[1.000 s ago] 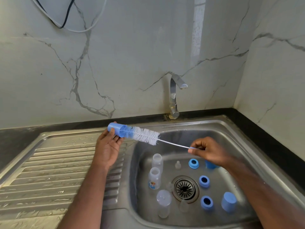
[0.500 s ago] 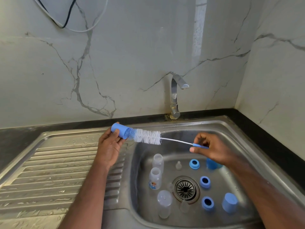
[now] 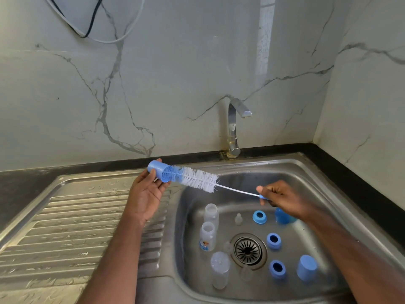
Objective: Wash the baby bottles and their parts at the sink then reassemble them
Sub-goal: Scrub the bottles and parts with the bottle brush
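Sink (image 3: 311,172) holds three clear bottles (image 3: 207,236), rings and caps, while above it your left hand (image 3: 146,191) has its grip on a blue cap (image 3: 158,171) with the brush (image 3: 197,178) inside, right hand (image 3: 282,197) pinching its handle.

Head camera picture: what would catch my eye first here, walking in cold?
Probably the two hands above the steel sink: the left hand holds a blue cap with the white bottle brush pushed into it, and the right hand pinches the brush's thin handle. Next, the parts scattered in the basin: clear bottles left of the drain, blue rings and another blue cap to its right.
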`<move>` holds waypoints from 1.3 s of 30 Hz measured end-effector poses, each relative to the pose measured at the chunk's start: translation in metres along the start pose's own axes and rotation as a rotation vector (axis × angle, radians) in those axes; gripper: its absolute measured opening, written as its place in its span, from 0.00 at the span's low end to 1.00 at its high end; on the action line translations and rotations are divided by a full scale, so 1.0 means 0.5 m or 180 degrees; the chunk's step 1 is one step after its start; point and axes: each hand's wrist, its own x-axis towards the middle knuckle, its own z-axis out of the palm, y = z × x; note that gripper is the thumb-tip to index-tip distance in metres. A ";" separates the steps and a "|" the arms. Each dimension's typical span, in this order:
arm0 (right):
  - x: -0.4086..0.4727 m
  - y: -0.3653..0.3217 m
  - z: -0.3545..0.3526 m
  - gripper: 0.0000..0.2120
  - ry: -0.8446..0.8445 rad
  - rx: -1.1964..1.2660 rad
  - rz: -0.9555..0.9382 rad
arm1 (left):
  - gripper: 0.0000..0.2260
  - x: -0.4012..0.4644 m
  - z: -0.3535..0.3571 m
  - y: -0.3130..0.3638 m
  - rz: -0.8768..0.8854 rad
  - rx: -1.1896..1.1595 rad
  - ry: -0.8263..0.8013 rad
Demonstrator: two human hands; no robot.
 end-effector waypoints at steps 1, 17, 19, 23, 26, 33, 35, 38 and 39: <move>0.001 0.005 0.004 0.24 0.0054 0.0004 -0.0042 | 0.12 0.003 0.001 -0.005 0.0048 0.0053 0.0101; 0.008 -0.012 0.038 0.12 0.0319 -0.0119 -0.0055 | 0.06 0.009 -0.025 0.008 0.0284 -0.0080 0.0005; 0.007 -0.010 0.036 0.11 0.0725 -0.0761 0.0012 | 0.07 0.011 -0.021 -0.010 0.0356 0.0263 0.0514; 0.005 -0.030 0.017 0.09 0.1640 -0.2556 -0.0461 | 0.14 0.014 -0.011 -0.032 0.0443 0.1151 0.0713; -0.003 -0.031 -0.009 0.14 0.1441 -0.2505 -0.0813 | 0.09 0.003 -0.001 -0.017 0.0177 0.0674 0.0443; -0.004 -0.008 0.031 0.09 -0.0057 -0.0472 -0.0117 | 0.13 0.000 -0.010 -0.009 0.0124 -0.0119 0.0138; 0.002 -0.013 0.027 0.11 0.0639 -0.1206 -0.0119 | 0.13 0.000 -0.004 -0.019 0.0264 0.0368 0.0538; 0.001 -0.034 0.023 0.15 0.1132 -0.2493 -0.0046 | 0.16 0.007 -0.004 -0.030 0.0335 0.0841 0.0651; 0.003 -0.027 0.019 0.18 0.1045 -0.2582 -0.0074 | 0.16 0.009 -0.006 -0.031 0.0320 0.0792 0.0589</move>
